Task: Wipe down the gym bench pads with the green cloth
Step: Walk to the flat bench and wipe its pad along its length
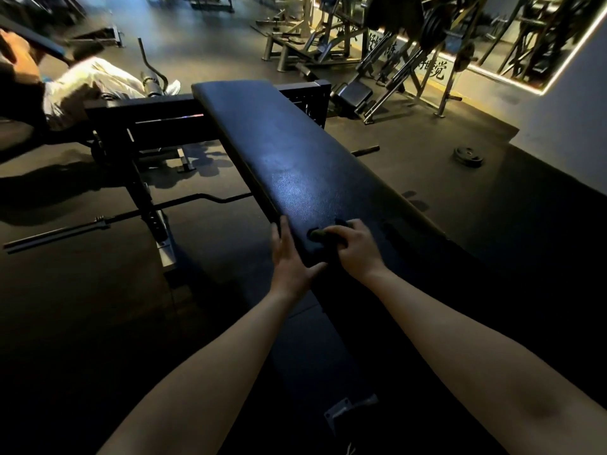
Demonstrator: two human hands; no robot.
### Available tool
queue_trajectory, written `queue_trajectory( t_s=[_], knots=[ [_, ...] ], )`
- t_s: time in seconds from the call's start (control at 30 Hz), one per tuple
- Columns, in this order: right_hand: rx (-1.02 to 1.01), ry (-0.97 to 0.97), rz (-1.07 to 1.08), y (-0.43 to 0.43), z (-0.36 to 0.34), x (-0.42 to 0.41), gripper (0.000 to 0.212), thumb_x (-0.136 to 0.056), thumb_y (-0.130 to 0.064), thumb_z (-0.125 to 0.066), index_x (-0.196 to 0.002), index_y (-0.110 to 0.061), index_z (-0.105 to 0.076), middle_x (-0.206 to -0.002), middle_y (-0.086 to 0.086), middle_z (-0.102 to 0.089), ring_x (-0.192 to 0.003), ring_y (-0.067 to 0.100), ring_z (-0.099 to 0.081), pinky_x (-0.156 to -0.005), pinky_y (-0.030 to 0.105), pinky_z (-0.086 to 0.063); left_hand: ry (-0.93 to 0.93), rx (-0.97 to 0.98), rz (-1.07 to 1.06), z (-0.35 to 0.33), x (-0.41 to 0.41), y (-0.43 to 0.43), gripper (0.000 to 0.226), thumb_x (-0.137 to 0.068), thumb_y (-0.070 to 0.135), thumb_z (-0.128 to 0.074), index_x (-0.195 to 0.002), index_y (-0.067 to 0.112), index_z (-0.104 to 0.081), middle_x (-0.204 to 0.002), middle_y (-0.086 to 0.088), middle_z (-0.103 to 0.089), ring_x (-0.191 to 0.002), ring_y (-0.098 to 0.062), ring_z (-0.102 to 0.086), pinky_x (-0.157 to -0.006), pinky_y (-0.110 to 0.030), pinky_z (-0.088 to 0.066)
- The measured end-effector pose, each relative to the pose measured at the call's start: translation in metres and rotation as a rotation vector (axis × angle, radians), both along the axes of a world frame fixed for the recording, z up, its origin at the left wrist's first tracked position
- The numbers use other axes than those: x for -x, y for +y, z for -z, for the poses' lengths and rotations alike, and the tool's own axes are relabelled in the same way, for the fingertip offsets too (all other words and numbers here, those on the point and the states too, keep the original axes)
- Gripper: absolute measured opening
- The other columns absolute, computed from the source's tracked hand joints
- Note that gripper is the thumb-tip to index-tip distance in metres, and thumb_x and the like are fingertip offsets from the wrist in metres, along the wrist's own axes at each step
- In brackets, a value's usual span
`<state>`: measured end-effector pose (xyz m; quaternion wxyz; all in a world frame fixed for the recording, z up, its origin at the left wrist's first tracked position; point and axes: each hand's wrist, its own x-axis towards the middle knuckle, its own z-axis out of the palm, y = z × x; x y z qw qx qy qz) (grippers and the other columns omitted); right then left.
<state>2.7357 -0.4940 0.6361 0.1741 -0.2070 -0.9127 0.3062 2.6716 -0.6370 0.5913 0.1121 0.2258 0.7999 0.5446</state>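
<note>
A long black bench pad [289, 152] runs from the middle of the view away to the upper left. My right hand [353, 247] rests on the pad's near part with its fingers curled round a small dark green cloth [318, 234], most of which is hidden under the hand. My left hand [289, 261] lies along the pad's left edge, fingers straight and thumb spread onto the pad's top. The near end of the bench is in deep shadow.
A barbell [98, 221] lies on the dark floor to the left, under a black rack frame [144, 119]. A person in light trousers [92, 87] sits at the upper left. A weight plate [468, 156] lies on the floor at right. Machines [394, 54] line the back wall.
</note>
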Motion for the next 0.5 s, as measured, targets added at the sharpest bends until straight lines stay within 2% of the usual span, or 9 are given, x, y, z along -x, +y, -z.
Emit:
queue_trajectory(
  t_s=[0.03, 0.1, 0.13, 0.2, 0.23, 0.27, 0.37, 0.43, 0.5],
  knots=[
    [-0.081, -0.023, 0.053, 0.014, 0.000, -0.001, 0.033, -0.088, -0.010, -0.064, -0.117, -0.024, -0.072, -0.113, 0.014, -0.053, -0.107, 0.031, -0.053, -0.099, 0.027, -0.039, -0.089, 0.076, -0.064, 0.012, 0.002, 0.001, 0.122, -0.069, 0.033, -0.090, -0.159, 0.017, -0.008, -0.165, -0.012, -0.006, -0.152, -0.024, -0.010, -0.122, -0.029, -0.012],
    [-0.140, -0.189, 0.164, 0.039, 0.002, -0.002, 0.043, -0.093, -0.008, -0.051, -0.133, -0.022, -0.059, -0.127, 0.018, -0.046, -0.119, 0.036, -0.042, -0.106, 0.035, -0.033, -0.241, 0.120, -0.065, 0.027, 0.002, -0.002, 0.116, -0.066, 0.059, -0.085, -0.156, 0.018, -0.025, -0.158, -0.008, -0.032, -0.144, -0.023, -0.034, -0.121, -0.037, -0.026],
    [-0.116, -0.270, 0.210, 0.045, 0.002, -0.002, 0.045, -0.095, -0.010, -0.048, -0.139, -0.019, -0.053, -0.133, 0.019, -0.041, -0.124, 0.037, -0.036, -0.108, 0.039, -0.031, -0.290, 0.081, -0.044, 0.030, 0.000, -0.003, 0.106, -0.065, 0.064, -0.082, -0.150, 0.020, -0.035, -0.151, -0.002, -0.044, -0.135, -0.017, -0.046, -0.114, -0.032, -0.036],
    [-0.102, -0.321, 0.234, 0.043, 0.004, 0.003, 0.042, -0.097, -0.022, -0.049, -0.139, -0.017, -0.051, -0.135, 0.019, -0.038, -0.125, 0.038, -0.032, -0.110, 0.043, -0.030, -0.355, -0.012, -0.039, 0.032, -0.008, 0.000, 0.068, -0.076, 0.047, -0.082, -0.130, 0.028, -0.045, -0.129, 0.012, -0.056, -0.114, -0.005, -0.056, -0.093, -0.011, -0.044],
    [-0.117, -0.313, 0.229, 0.038, 0.004, 0.007, 0.041, -0.096, -0.025, -0.051, -0.136, -0.016, -0.053, -0.133, 0.021, -0.040, -0.123, 0.039, -0.034, -0.109, 0.041, -0.030, -0.375, -0.057, -0.030, 0.034, -0.010, 0.002, 0.064, -0.080, 0.037, -0.082, -0.132, 0.030, -0.044, -0.123, 0.013, -0.056, -0.109, -0.002, -0.057, -0.085, -0.005, -0.042],
    [-0.128, -0.300, 0.212, 0.032, 0.006, 0.012, 0.040, -0.095, -0.022, -0.052, -0.134, -0.015, -0.056, -0.131, 0.022, -0.043, -0.121, 0.041, -0.037, -0.106, 0.039, -0.030, -0.399, -0.089, -0.019, 0.036, -0.012, 0.002, 0.068, -0.079, 0.037, -0.083, -0.134, 0.029, -0.044, -0.127, 0.011, -0.055, -0.110, -0.002, -0.056, -0.085, -0.003, -0.042],
    [-0.164, -0.234, 0.115, 0.011, 0.010, 0.025, 0.038, -0.089, -0.008, -0.052, -0.125, -0.013, -0.065, -0.119, 0.026, -0.054, -0.109, 0.043, -0.048, -0.097, 0.035, -0.035, -0.470, -0.127, 0.025, 0.041, -0.012, -0.001, 0.114, -0.063, 0.058, -0.087, -0.155, 0.025, -0.028, -0.151, 0.002, -0.038, -0.129, -0.009, -0.047, -0.106, -0.020, -0.041],
    [-0.182, -0.188, 0.016, -0.005, 0.013, 0.031, 0.035, -0.086, -0.005, -0.055, -0.117, -0.013, -0.071, -0.110, 0.025, -0.059, -0.102, 0.043, -0.054, -0.093, 0.037, -0.041, -0.456, -0.110, 0.002, 0.043, -0.010, -0.002, 0.106, -0.074, 0.040, -0.087, -0.156, 0.021, -0.024, -0.149, 0.002, -0.033, -0.128, -0.008, -0.043, -0.099, -0.014, -0.037],
    [-0.175, -0.179, -0.120, -0.020, 0.012, 0.035, 0.032, -0.085, -0.006, -0.058, -0.113, -0.014, -0.073, -0.105, 0.022, -0.060, -0.098, 0.040, -0.057, -0.090, 0.037, -0.046, -0.430, -0.094, -0.012, 0.044, -0.008, -0.001, 0.093, -0.076, 0.027, -0.087, -0.151, 0.018, -0.033, -0.142, -0.001, -0.039, -0.124, -0.014, -0.049, -0.094, -0.017, -0.041]
  ],
)
